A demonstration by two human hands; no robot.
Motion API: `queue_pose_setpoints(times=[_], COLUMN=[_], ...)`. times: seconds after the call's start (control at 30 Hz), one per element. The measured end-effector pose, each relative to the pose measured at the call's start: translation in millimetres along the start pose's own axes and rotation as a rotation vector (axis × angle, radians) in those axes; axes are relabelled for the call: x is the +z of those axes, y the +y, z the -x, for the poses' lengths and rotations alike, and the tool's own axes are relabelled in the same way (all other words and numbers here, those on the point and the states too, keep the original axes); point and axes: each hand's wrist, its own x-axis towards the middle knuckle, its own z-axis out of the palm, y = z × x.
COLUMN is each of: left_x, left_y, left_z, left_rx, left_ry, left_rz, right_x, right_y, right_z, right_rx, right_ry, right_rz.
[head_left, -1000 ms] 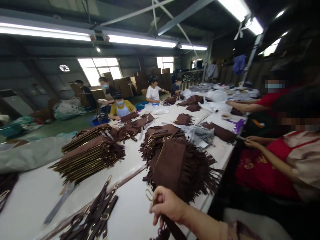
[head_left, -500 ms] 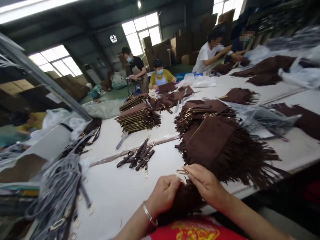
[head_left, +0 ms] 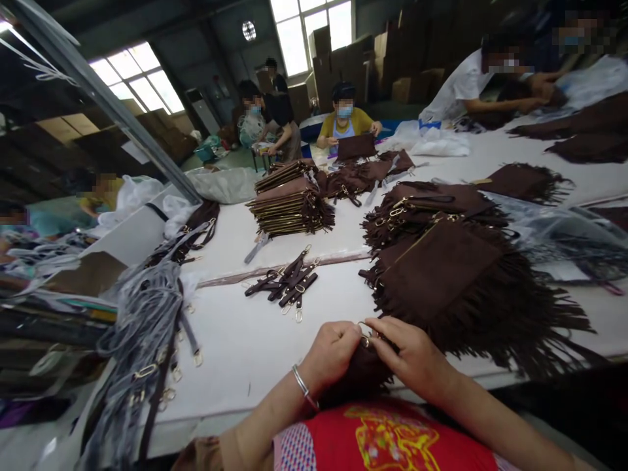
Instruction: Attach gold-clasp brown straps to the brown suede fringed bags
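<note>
Both hands, left hand [head_left: 330, 353] and right hand [head_left: 411, 356], pinch a small gold metal ring [head_left: 365, 340] on a dark brown fringed suede piece [head_left: 360, 376] at the white table's [head_left: 245, 340] edge.

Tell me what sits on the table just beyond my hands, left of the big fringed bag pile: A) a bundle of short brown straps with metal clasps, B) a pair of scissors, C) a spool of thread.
A: the short brown straps with metal clasps lie bunched on the white table, beyond the left hand and right hand.
</note>
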Motion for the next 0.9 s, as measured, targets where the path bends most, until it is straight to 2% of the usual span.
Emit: queue_pose_setpoints(times=[0.13, 0.27, 0.33, 0.47, 0.57, 0.67, 0.9], left_x=[-2.7, -9.9, -13.4, -15.9, -15.0, -14.4, -18.0], left_y=[1, 4, 3, -3, -5, -3, -2], left_z=[2, 9, 12, 13, 12, 11, 14], left_rx=[0.095, 0.215, 0.232, 0.198, 0.185, 0.155, 0.138], left_ry=[-0.027, -0.183, -0.209, -0.126, -0.105, -0.068, -0.047], left_rz=[-0.005, 0.035, 0.029, 0.101, 0.060, -0.027, -0.030], right_x=[1, -9, -15, -19, -16, -12, -7], right_y=[2, 0, -4, -19, -27, -30, -30], right_z=[-5, -9, -11, -12, -12, -11, -6], right_rx=[-0.021, -0.029, 0.026, 0.222, 0.276, 0.222, -0.082], right_ry=[0.071, 0.129, 0.109, -0.017, -0.097, -0.132, -0.123], right_rz=[0.014, -0.001, -0.081, -0.283, -0.269, -0.187, 0.069])
